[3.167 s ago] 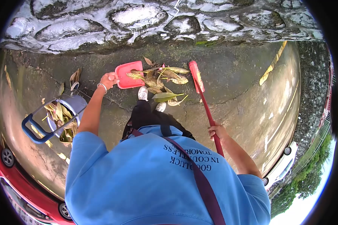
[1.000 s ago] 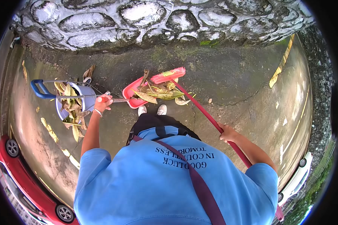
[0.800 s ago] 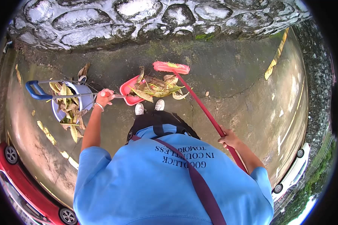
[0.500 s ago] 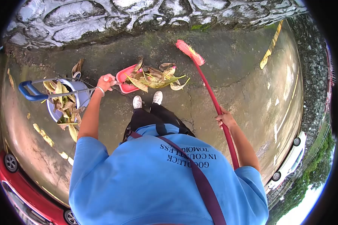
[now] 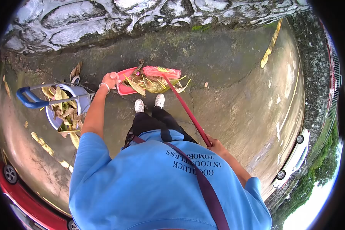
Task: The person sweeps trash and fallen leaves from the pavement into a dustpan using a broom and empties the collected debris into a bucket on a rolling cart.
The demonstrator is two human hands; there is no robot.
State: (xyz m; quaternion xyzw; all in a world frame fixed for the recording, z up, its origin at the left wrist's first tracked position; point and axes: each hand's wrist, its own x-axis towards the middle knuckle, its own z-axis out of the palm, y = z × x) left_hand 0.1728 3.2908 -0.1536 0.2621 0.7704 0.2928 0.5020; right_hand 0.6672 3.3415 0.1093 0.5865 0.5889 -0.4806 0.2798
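My left hand (image 5: 111, 80), with a bracelet at the wrist, is closed on the handle of a red dustpan (image 5: 124, 89) lying on the ground before my feet. Large dry and green leaves (image 5: 154, 86) lie on the dustpan and spill past its right edge. My right hand (image 5: 216, 147) is wrapped round the red pole of a broom (image 5: 187, 109). The broom's pink head rests over the leaves, beside the dustpan. A pale blue bucket (image 5: 83, 101) full of leaves, with a blue-handled metal frame, stands left of my left hand.
A stone wall (image 5: 74, 15) runs along the far side of the pavement. My white shoes (image 5: 139, 105) are just below the leaves. A red car (image 5: 30, 195) is at the lower left, a white car (image 5: 293, 161) at the lower right. A yellow line (image 5: 271, 44) marks the ground at right.
The broom head has swung from the upper right down and left onto the leaves by the dustpan. My right hand has moved lower and left. Earlier, the dustpan moved near the leaves.
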